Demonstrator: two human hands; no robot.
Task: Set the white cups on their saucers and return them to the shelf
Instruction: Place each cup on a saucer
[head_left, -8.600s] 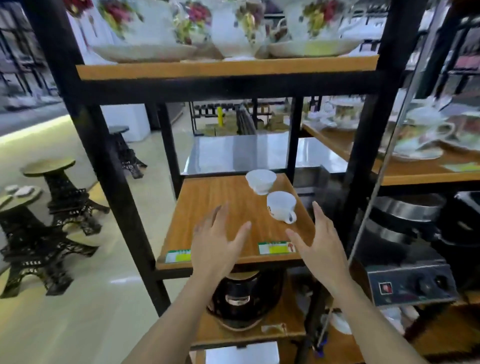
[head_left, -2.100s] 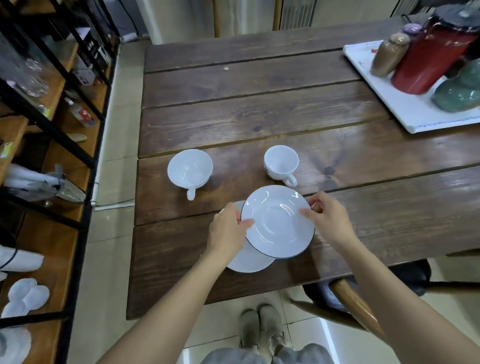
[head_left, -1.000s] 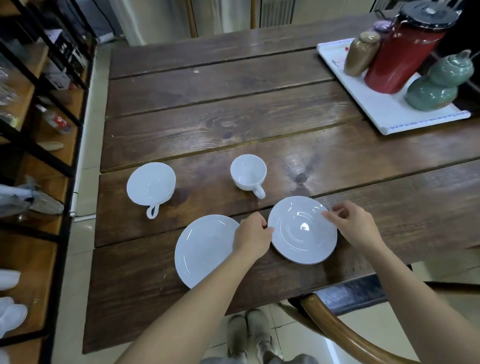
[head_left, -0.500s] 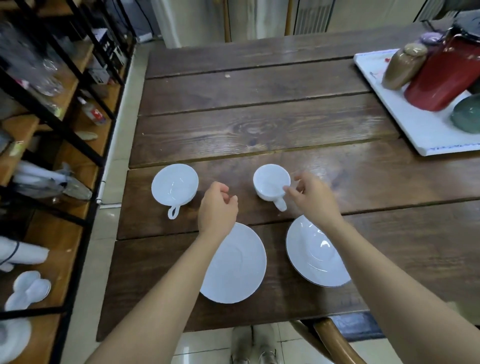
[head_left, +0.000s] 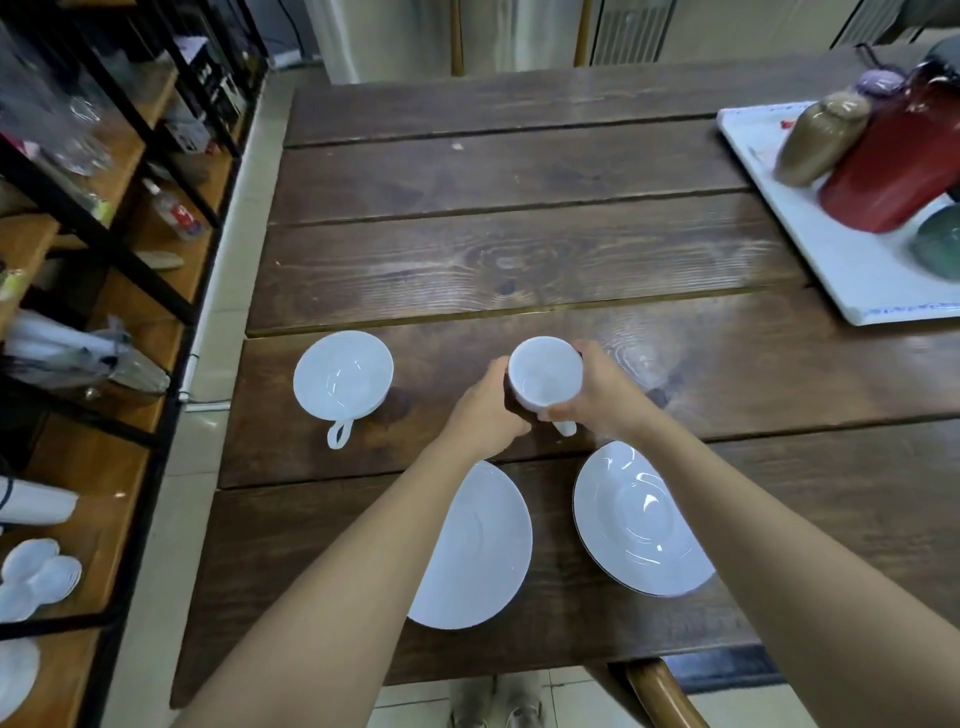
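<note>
From the head view, I have both hands closed around the narrow cup (head_left: 545, 379): left hand (head_left: 488, 410) on its side, right hand (head_left: 597, 392) by the handle. I should lift it straight, keep it level, and centre it in the right saucer (head_left: 641, 519) just nearer me than the cup; the wide cup (head_left: 343, 374) waits left of it on the bench (head_left: 519, 260).

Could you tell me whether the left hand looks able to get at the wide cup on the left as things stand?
Probably yes: the left hand is beside the wide cup, with only bare table between them, though it's now cupping the small cup.
</note>
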